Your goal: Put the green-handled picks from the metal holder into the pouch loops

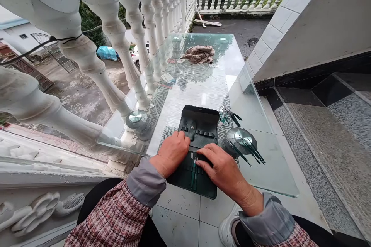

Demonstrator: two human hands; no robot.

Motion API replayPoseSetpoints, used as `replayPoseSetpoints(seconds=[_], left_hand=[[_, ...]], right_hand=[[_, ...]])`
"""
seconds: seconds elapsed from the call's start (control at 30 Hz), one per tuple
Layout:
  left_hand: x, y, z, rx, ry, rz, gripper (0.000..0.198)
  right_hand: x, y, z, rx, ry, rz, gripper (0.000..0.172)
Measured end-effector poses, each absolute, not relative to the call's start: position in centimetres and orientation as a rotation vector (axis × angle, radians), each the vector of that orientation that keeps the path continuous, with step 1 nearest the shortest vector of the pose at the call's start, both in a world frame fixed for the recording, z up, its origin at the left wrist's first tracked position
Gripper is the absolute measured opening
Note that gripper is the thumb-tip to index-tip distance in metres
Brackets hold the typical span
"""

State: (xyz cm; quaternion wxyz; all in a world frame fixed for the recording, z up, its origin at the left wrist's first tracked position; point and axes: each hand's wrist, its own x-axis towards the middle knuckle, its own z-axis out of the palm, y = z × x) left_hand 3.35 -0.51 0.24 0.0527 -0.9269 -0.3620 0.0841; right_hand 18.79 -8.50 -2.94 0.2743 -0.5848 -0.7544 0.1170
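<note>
A black manicure case [199, 114] lies unfolded near the close end of the glass table, its lower flap hanging over the edge. Elastic loops and a snap strap show on its upper half. Green-handled manicure tools [193, 175] sit in the loops of the lower half. My left hand [172, 152] is closed over the left side of the case by the fold, its fingertips hidden. My right hand [222, 170] has thumb and index finger pinched at the metal top of one green tool. To the right lie several slim green tools [247, 150] and green-handled clippers [232, 115].
The glass table [261, 173] stands on round metal-capped supports [137, 117]. A crumpled brown cloth [199, 54] and a small card packet [168, 78] lie farther back. White balusters [95, 65] run along the left; stone steps [315, 135] rise at the right.
</note>
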Motion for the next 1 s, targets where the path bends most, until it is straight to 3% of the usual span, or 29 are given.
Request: replayPoseSetpoints(seconds=[0.33, 0.57, 1.0], left_hand=[[3.2, -0.5, -0.3, -2.836, -1.092, 0.230, 0.012], [3.2, -0.5, -0.1, -2.836, -1.088, 0.226, 0.015], [3.3, -0.5, -0.4, -2.837, -1.079, 0.204, 0.014]], right_hand=[[18.1, -10.5, -2.4, -1.496, -2.285, 0.376, 0.050], [18.2, -11.0, -2.8, -1.525, -2.296, 0.331, 0.041], [16.4, -11.8, -2.7, -1.557, -2.290, 0.160, 0.049]])
